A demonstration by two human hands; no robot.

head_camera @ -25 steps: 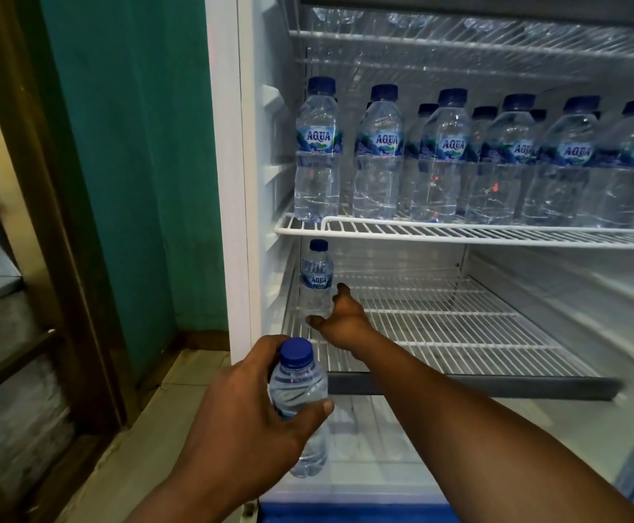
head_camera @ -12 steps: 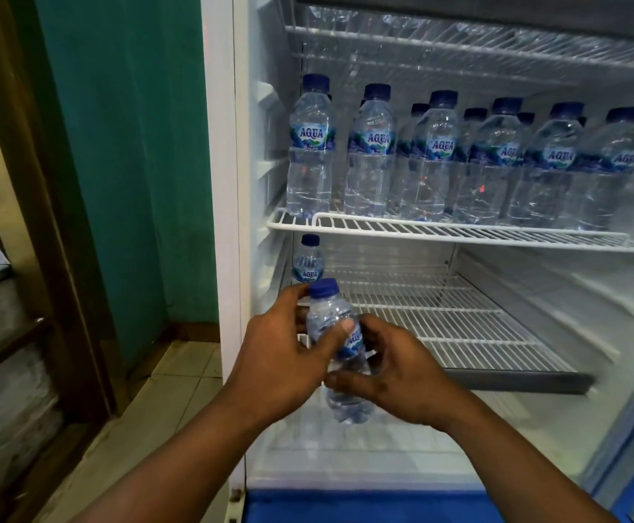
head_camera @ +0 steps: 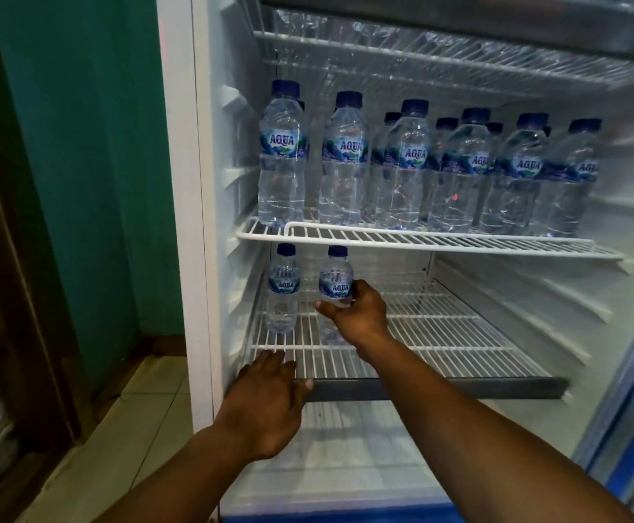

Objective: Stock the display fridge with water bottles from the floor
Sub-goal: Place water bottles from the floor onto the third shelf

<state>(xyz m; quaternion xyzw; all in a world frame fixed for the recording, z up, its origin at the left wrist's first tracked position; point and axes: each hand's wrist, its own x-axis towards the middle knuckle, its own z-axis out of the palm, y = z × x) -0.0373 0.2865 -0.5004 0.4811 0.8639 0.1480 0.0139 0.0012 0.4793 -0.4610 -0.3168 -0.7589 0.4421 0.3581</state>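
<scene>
Water bottle (head_camera: 335,285), small and clear with a blue cap and blue label, stands upright inside an open display fridge (head_camera: 179,183), cap up and long axis vertical, toward the left rear of the lower shelf (head_camera: 440,334). The right hand (head_camera: 357,315) reaches in from the front and grasps it low on the body, just under the label. The thumb is on the bottle's left side and the fingers curl round its right side, so the bottle sits beyond the palm, deeper into the fridge. Its base looks to be on or just over the wires, but the hand hides too much to be sure of contact. A second small bottle (head_camera: 283,292) of the same kind stands upright just to its left, close to the fridge's left wall, with a narrow gap between the two. The left hand (head_camera: 266,409) holds nothing. Its fingers lie stretched and relaxed at the front left edge of the same shelf, nearer the viewer and apart from both bottles, so the right hand is the one placed to let go. That release likely needs the bottle settled flat on the wires, clear of its neighbour. On the upper shelf (head_camera: 421,239), taller bottles (head_camera: 402,164) of the same brand stand in close rows, front to back. The topmost rack (head_camera: 421,50) holds something clear, too blurred to name. Stocking of the lower shelf looks barely begun. A green wall (head_camera: 81,145) and tiled floor (head_camera: 149,402) lie to the left.
</scene>
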